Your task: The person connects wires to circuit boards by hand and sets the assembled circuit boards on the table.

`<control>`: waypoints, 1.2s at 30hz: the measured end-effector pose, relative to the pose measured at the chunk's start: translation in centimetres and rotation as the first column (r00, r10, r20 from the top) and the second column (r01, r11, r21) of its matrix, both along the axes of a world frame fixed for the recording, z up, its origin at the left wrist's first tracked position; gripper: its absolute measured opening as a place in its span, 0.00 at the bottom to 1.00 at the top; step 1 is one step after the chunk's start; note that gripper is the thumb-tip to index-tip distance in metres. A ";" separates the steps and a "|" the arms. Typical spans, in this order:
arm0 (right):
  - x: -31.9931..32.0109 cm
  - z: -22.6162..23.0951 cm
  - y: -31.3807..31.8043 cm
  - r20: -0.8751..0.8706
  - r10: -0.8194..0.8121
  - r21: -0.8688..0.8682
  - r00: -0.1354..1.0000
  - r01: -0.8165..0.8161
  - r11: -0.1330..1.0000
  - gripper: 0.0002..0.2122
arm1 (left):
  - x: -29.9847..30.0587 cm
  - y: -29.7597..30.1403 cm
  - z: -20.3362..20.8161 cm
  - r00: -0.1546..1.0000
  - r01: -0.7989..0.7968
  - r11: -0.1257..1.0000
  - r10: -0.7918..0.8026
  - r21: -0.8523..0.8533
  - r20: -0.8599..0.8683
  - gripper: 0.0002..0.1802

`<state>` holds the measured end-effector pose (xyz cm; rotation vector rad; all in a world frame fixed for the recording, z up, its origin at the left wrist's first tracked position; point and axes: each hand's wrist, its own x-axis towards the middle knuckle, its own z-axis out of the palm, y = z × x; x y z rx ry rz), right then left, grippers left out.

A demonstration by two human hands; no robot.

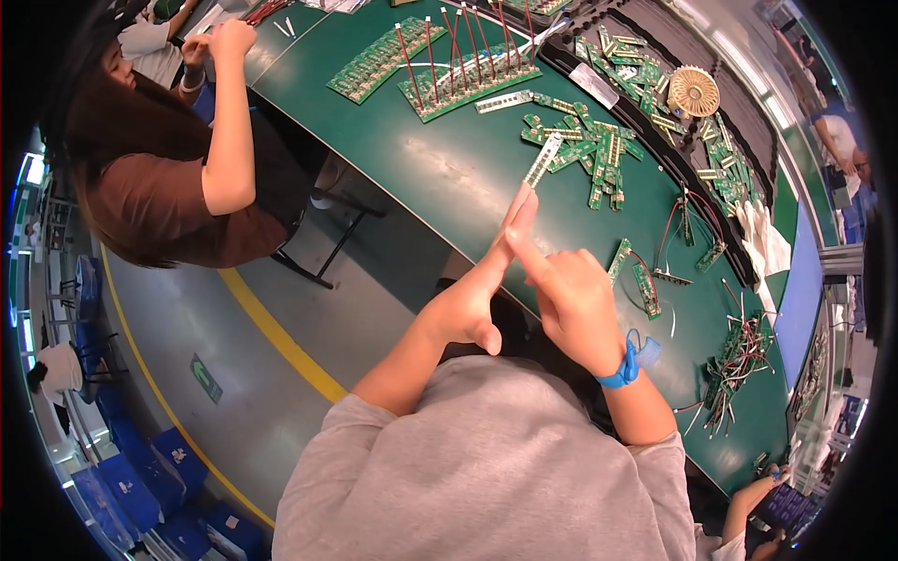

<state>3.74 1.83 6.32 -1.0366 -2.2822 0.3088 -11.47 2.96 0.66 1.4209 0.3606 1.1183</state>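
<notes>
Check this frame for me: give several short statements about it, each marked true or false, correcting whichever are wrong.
1. The blue wristband is on the person's left wrist. False: it is on the right wrist, below the right hand.
2. A narrow circuit board shows just beyond the fingers of the left hand. True.
3. The tabletop is white. False: it is green.
4. The round beige object sits among boards in the black tray. True.
5. The neighbour's sleeve is yellow. False: it is brown.
</notes>
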 end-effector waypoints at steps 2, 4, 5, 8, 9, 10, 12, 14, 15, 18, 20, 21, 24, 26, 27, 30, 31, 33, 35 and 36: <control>0.1 0.7 0.4 0.041 -0.015 -0.016 0.999 0.015 1.000 0.32 | -0.5 0.2 -0.4 0.997 -0.027 0.994 0.034 0.104 -0.066 0.74; 0.2 1.1 0.6 0.099 -0.019 -0.006 0.995 0.020 1.000 0.31 | -0.7 0.1 -0.3 0.997 -0.058 0.995 0.062 0.083 -0.048 0.71; 0.2 1.1 0.4 0.098 -0.021 -0.013 0.995 0.022 1.000 0.31 | -0.9 0.0 -0.2 0.996 -0.065 0.995 0.069 0.071 -0.059 0.71; 0.0 0.9 0.0 0.135 0.049 -0.029 0.990 -0.045 0.999 0.30 | -1.3 0.3 -0.3 0.993 -0.068 0.996 0.073 0.053 -0.094 0.70; 0.1 0.9 0.2 0.136 0.047 -0.031 0.990 -0.043 0.999 0.30 | -1.4 0.4 -0.5 0.991 -0.066 0.997 0.071 0.049 -0.115 0.70; 0.2 0.9 0.5 0.133 0.025 -0.017 0.991 -0.023 1.000 0.30 | -1.4 0.5 -0.8 0.991 -0.064 0.997 0.069 0.047 -0.114 0.70; 0.3 1.0 0.8 0.129 0.003 0.000 0.992 -0.003 1.000 0.30 | -1.5 0.5 -1.2 0.966 -0.114 0.976 0.153 0.187 -0.207 0.68; 0.4 1.3 0.8 0.145 -0.019 0.013 0.989 0.018 1.000 0.30 | -1.8 0.3 -0.9 0.955 -0.132 0.971 0.178 0.198 -0.237 0.67; 0.3 1.3 0.8 0.145 -0.020 0.012 0.989 0.019 1.000 0.30 | -2.0 0.4 -0.9 0.943 -0.149 0.968 0.201 0.202 -0.265 0.67; 0.1 1.1 0.4 0.186 0.052 -0.051 0.981 -0.043 0.998 0.29 | -2.6 0.7 -0.2 0.922 -0.160 0.971 0.212 0.179 -0.324 0.66; 0.2 0.8 0.4 0.158 0.032 -0.054 0.987 -0.024 0.998 0.29 | -2.6 0.9 -0.1 0.913 -0.152 0.969 0.213 0.195 -0.347 0.65; 0.2 0.7 0.4 0.129 0.016 -0.061 0.991 -0.008 0.998 0.29 | -2.7 0.8 0.0 0.903 -0.147 0.967 0.216 0.207 -0.371 0.65; 0.3 0.2 0.3 0.088 -0.089 -0.042 0.992 0.093 0.995 0.31 | -2.7 0.5 -0.3 0.890 -0.132 0.967 0.213 0.220 -0.403 0.63; 0.3 0.6 -0.1 0.084 -0.078 -0.036 0.993 0.081 0.996 0.30 | -2.7 0.3 -0.1 0.873 -0.142 0.962 0.233 0.232 -0.429 0.63; 0.1 0.7 -0.4 0.115 -0.052 -0.047 0.992 0.058 0.997 0.29 | -2.8 0.2 0.0 0.862 -0.149 0.964 0.237 0.222 -0.448 0.63; 0.2 0.5 -1.0 0.145 0.009 -0.082 0.989 0.003 0.997 0.28 | -2.3 0.1 0.1 0.869 -0.126 0.971 0.207 0.204 -0.449 0.62; 0.3 0.4 -1.0 0.122 -0.016 -0.061 0.992 0.024 0.998 0.29 | -2.2 0.2 0.1 0.866 -0.121 0.971 0.204 0.205 -0.457 0.61; 0.3 0.5 -0.8 0.081 -0.074 -0.055 0.994 0.078 0.995 0.28 | -2.3 0.0 0.7 0.855 -0.111 0.970 0.203 0.216 -0.476 0.60; 0.3 0.8 -0.8 0.079 -0.135 -0.086 0.988 0.142 0.986 0.27 | -2.4 -0.4 -0.1 0.858 -0.112 0.966 0.212 0.231 -0.468 0.59; 0.5 0.7 -1.0 0.097 -0.139 -0.085 0.986 0.147 0.985 0.27 | -2.3 -0.5 -0.3 0.864 -0.103 0.968 0.202 0.231 -0.460 0.59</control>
